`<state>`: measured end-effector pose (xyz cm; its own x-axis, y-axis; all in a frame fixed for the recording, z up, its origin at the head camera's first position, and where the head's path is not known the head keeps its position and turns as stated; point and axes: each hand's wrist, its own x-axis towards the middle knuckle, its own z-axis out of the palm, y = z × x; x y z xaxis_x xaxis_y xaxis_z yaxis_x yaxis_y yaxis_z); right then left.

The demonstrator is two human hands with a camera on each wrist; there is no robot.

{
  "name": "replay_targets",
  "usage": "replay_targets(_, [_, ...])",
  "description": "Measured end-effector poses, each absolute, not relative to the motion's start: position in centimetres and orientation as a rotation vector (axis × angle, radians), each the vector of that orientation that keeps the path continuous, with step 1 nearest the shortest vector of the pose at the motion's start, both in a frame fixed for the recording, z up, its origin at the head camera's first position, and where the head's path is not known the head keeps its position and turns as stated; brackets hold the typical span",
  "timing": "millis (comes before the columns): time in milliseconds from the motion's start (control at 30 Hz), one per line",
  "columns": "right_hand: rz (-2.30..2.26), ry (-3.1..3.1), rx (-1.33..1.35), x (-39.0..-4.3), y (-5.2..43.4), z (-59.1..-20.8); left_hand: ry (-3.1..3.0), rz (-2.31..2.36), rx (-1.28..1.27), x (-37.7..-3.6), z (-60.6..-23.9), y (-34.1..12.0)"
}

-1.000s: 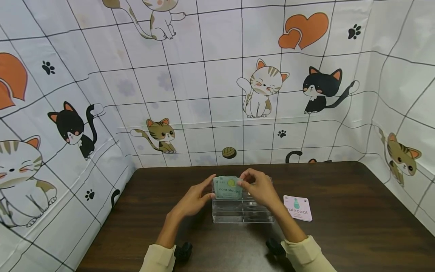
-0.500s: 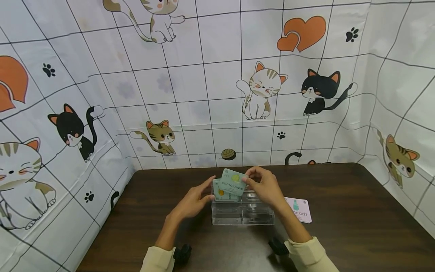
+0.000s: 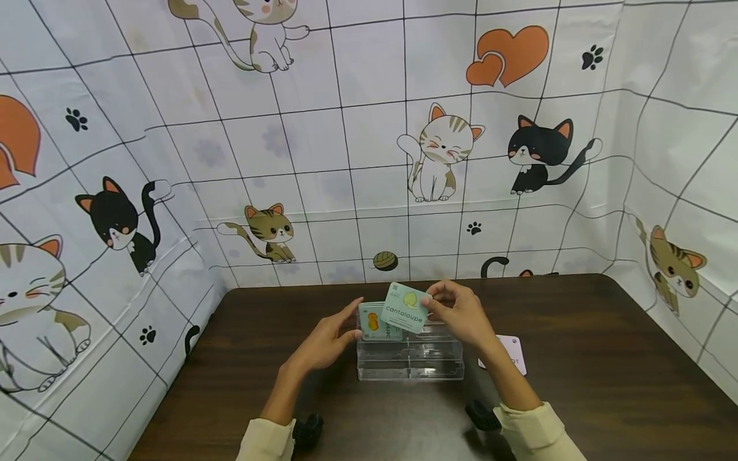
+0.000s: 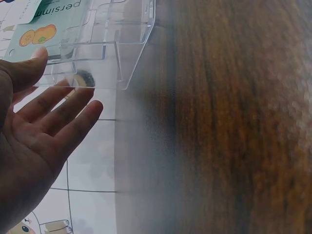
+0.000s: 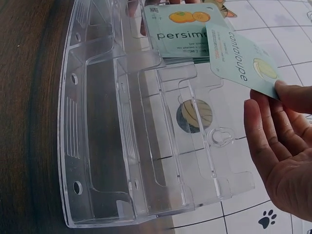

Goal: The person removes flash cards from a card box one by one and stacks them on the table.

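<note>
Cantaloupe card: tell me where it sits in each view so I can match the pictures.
Head: cantaloupe card at centre, tilted, pinched by the right hand above the clear card holder.
Left wrist: only a corner shows, at the top left edge.
Right wrist: upper right, overlapping the persimmon card.
Shared landmark: the clear card holder.

The dark wooden desk (image 3: 576, 358) carried a clear card holder (image 3: 409, 362) at its middle, with a pink card (image 3: 514, 352) lying just beside it.
</note>
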<state>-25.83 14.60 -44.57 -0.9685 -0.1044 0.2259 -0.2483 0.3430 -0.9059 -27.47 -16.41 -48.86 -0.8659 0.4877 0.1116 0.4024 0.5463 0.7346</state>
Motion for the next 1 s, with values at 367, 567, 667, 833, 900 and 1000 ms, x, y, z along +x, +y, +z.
replay_targets(367, [1.766, -2.482, 0.324, -25.6, 14.9, -44.2, 2.673, 1.213, 0.774, -27.6, -48.8, -16.3])
replay_targets(567, [1.843, -2.469, 0.334, -25.5, 15.7, -44.4, 2.69, 1.209, 0.797, -27.7, -49.1, -16.3])
replay_targets(667, [1.857, -2.472, 0.313, -25.4, 16.1, -44.5, 2.688, 1.211, 0.791, -27.7, -49.2, -16.4])
replay_targets(833, [1.831, -2.508, 0.293, -25.3, 16.5, -44.7, 2.688, 1.205, 0.793, -27.6, -49.2, -16.3])
replay_targets(900, [1.824, -2.52, 0.305, -25.3, 16.6, -44.7, 2.689, 1.204, 0.797, -27.6, -49.1, -16.4])
replay_targets(1000, [1.828, -2.517, 0.323, -25.3, 16.6, -44.6, 2.687, 1.21, 0.803, -27.6, -49.0, -16.4])
